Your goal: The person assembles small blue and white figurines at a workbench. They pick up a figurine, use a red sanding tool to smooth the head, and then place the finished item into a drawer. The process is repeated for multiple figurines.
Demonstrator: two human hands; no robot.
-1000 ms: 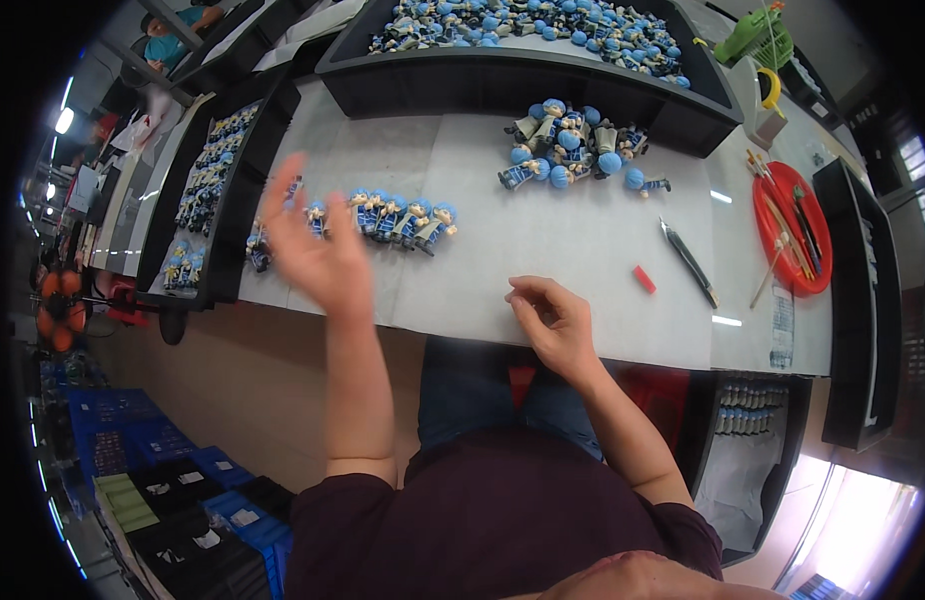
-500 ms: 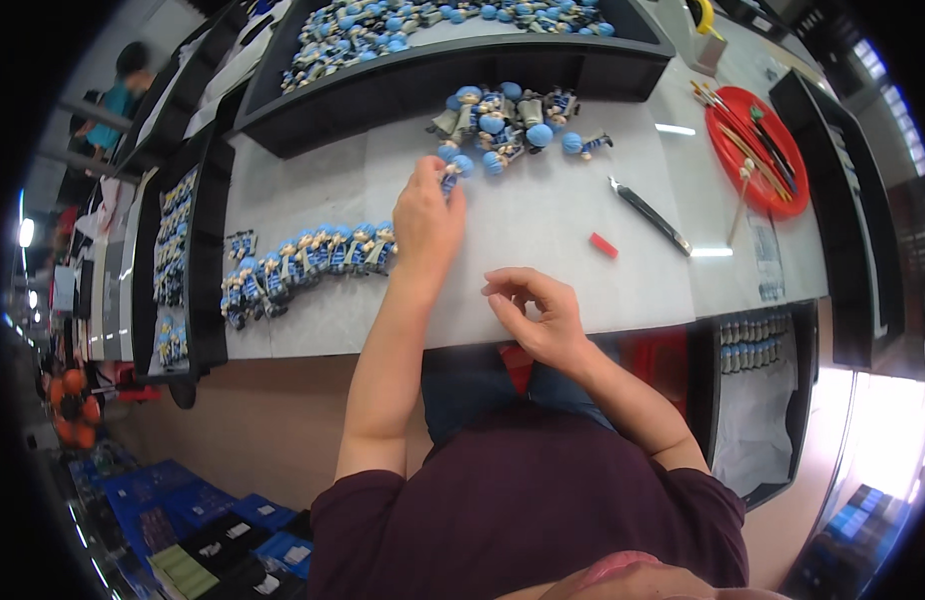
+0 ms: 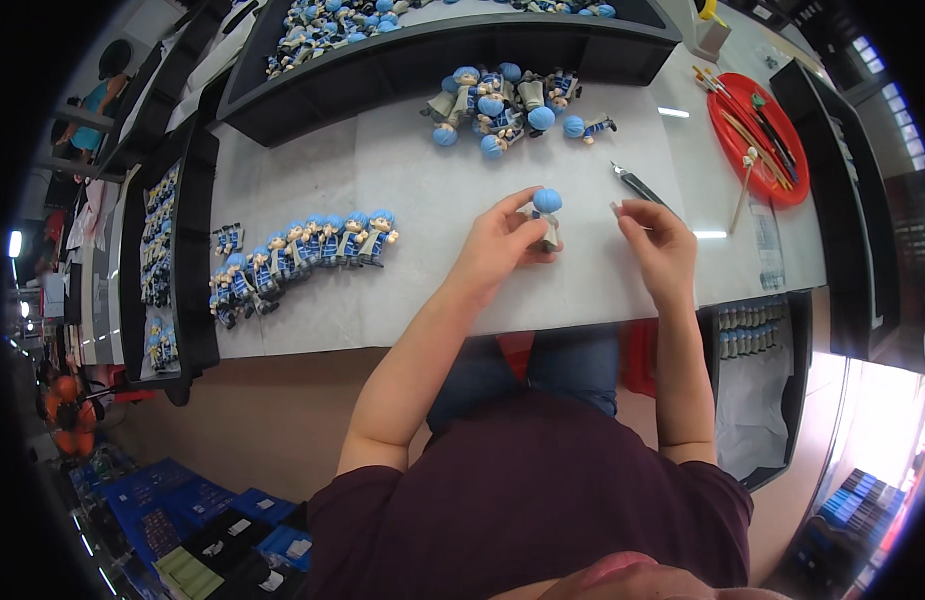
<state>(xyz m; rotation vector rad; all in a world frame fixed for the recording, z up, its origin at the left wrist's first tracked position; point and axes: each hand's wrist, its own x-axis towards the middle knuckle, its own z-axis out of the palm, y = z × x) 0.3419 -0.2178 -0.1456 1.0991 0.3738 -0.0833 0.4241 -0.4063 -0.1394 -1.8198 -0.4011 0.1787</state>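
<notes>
A small figurine [image 3: 548, 202] with a round blue head and a pale grey-green back stands upright in my left hand [image 3: 501, 245], its fingers and thumb closed around the body. To the right of it, my right hand [image 3: 661, 245] pinches a small flat piece [image 3: 616, 209] between thumb and fingertips; only its edge shows. Just behind the right hand lies a craft knife [image 3: 638, 187] with a dark handle, partly covered by the fingers. Beyond both hands is a loose pile of similar figurines [image 3: 498, 105], with a single figurine [image 3: 590, 128] lying at its right.
A row of figurines [image 3: 303, 245] lies on the left of the white-covered table [image 3: 413, 300]. Black trays stand behind [image 3: 463, 62], at left [image 3: 188, 260] and at right [image 3: 833, 220]. A red plate [image 3: 725, 125] holds brushes and sticks. Another tray [image 3: 798, 400] sits lower right.
My left hand has come back from the pile to the middle with a figurine. My right hand has moved right and pinched a small piece; the red block no longer shows on the table.
</notes>
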